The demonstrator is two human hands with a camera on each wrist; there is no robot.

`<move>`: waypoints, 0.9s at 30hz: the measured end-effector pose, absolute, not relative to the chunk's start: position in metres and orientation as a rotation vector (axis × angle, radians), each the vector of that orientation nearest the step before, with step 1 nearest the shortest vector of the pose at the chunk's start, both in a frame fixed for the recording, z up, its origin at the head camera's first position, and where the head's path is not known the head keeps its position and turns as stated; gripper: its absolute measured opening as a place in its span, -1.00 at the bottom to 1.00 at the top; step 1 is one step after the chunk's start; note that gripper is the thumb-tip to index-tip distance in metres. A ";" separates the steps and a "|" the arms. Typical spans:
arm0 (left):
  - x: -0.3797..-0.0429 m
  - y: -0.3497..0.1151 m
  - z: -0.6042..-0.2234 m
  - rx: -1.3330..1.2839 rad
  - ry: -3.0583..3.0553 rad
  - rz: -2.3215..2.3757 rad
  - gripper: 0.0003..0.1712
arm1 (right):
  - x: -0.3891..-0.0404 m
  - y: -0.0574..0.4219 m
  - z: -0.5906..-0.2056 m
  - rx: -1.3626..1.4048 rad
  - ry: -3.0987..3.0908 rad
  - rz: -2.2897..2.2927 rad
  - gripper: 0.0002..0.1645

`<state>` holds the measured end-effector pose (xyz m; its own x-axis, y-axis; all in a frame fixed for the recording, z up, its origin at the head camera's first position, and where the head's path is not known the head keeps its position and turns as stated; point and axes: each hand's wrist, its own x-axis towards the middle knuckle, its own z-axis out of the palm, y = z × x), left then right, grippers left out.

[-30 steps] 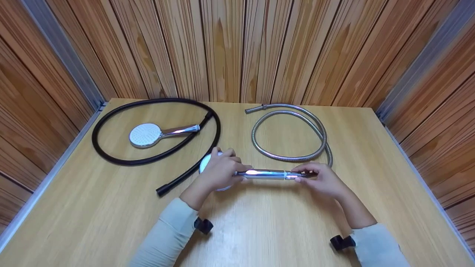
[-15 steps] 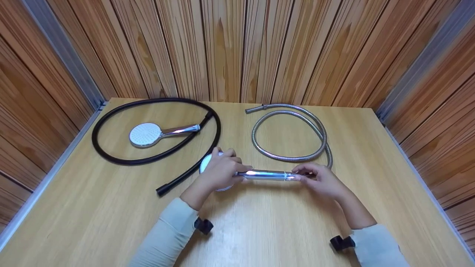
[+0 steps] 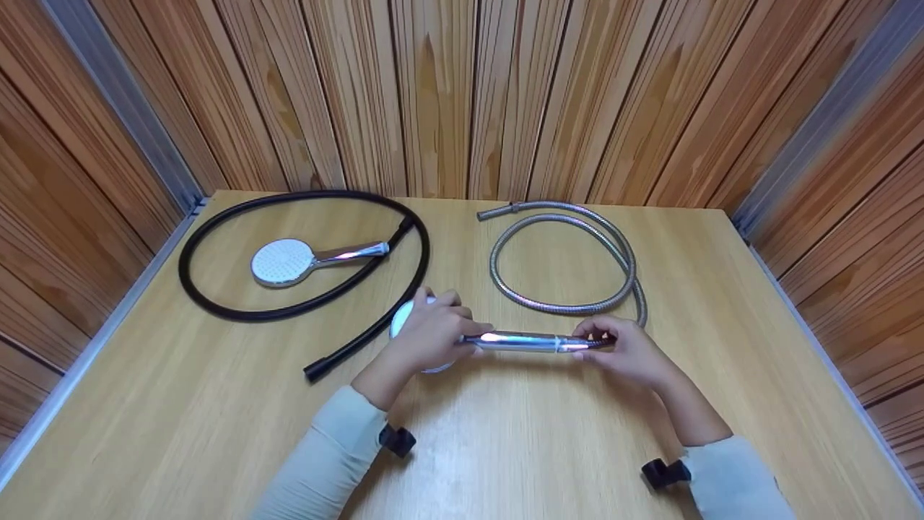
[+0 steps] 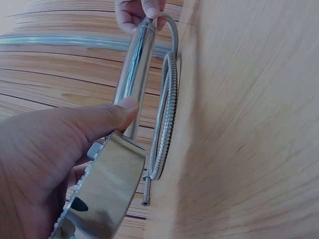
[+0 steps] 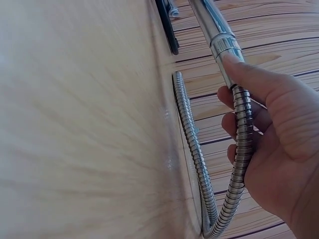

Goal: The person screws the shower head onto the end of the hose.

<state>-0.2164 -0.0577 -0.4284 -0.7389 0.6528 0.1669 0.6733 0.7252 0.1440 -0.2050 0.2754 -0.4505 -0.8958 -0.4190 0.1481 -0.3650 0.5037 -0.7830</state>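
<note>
My left hand [image 3: 429, 332] grips a chrome hand shower [image 3: 516, 341] by its neck. The thumb presses on the base of the handle in the left wrist view, and the white spray face is partly covered by the hand. At the handle's free end, my right hand [image 3: 628, 348] pinches the end fitting of a silver metal shower hose [image 5: 243, 129] between thumb and fingers. The fitting meets the handle in line; how far it is threaded on cannot be told. From the right hand, the hose runs back to its coil on the table.
A second chrome shower head [image 3: 283, 263] lies at the left on the wooden table [image 3: 520, 448], inside a black hose loop [image 3: 245, 315]. The black hose's end fitting [image 3: 315, 372] points toward the left forearm. Wood-panelled walls [image 3: 433, 94] stand around the table.
My right thumb and fingers have shifted around the hose fitting, first closing over it, then moving apart. The left hand and the shower have barely moved.
</note>
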 end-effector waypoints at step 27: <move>-0.217 -0.060 -0.428 -1.082 -2.813 -0.344 -0.56 | -0.205 0.272 -0.452 -0.723 2.738 -1.415 -0.65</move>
<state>-0.2173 -0.0601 -0.4281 -0.7405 0.6473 0.1807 0.6718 0.7207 0.1711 -0.2052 0.2722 -0.4525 -0.8953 -0.3843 0.2252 -0.4060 0.4961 -0.7675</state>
